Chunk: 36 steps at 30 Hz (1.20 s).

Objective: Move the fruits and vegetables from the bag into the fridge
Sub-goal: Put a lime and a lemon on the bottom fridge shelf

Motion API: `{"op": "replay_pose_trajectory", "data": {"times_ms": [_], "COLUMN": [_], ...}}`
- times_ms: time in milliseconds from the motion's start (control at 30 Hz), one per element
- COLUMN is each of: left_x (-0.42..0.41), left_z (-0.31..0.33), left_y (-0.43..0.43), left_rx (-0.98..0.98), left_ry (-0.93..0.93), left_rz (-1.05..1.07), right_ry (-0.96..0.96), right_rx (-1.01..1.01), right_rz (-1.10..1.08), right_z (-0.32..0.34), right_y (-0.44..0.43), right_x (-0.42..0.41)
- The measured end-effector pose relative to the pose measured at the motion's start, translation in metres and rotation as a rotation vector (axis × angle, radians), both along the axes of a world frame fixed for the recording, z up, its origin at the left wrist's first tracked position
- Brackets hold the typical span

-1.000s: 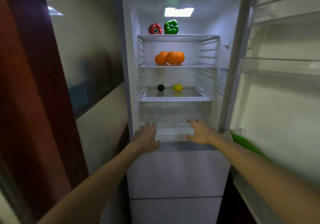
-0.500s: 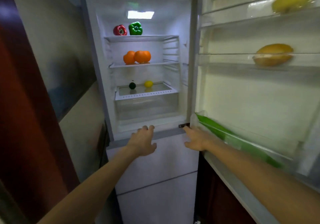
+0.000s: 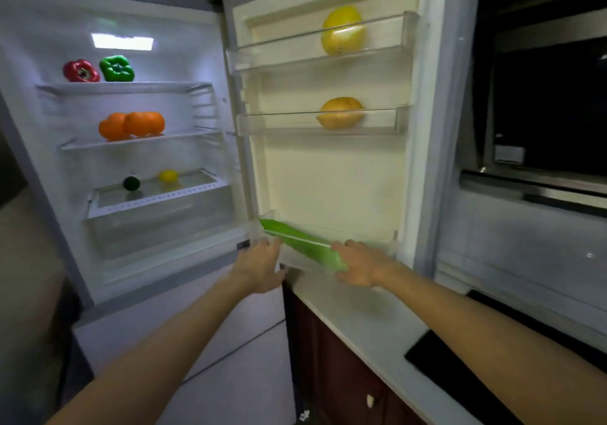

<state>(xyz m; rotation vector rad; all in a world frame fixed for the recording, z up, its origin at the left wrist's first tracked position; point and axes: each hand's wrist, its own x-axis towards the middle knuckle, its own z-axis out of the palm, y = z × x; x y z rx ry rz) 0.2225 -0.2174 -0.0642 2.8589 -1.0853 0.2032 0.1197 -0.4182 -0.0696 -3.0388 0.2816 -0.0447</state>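
Head view: fridge [image 3: 49, 122] standing open; long green vegetable [image 3: 302, 244] lying in the door's bottom rack [image 3: 377, 237]; right hand [image 3: 361, 265] curling its grip round the vegetable's near end; left hand [image 3: 259, 267] touching the rack's left corner, grip too blurred to tell; oranges [image 3: 131, 125] sitting on the middle shelf.

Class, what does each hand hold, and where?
Unclear: right hand touches the green vegetable at its near end, left hand the door bin; no grip shows.
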Motion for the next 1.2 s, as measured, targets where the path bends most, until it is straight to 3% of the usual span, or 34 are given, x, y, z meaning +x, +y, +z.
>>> {"op": "replay_pose_trajectory", "data": {"times_ms": [667, 900, 1200], "left_x": [-0.246, -0.379, -0.57], "left_z": [0.002, 0.002, -0.021], "left_y": [-0.238, -0.315, -0.404], "left_rx": [0.009, -0.03, 0.043], "left_ry": [0.037, 0.058, 0.092], "left_rz": [-0.47, -0.709, -1.137], "right_ry": [0.01, 0.01, -0.027], "right_rx": [0.075, 0.075, 0.113], "right_rz": [-0.544, -0.801, -1.284], "right_z": [-0.01, -0.015, -0.033], "right_y": [-0.185, -0.206, -0.187], "right_x": [-0.376, -0.538, -0.771]}}
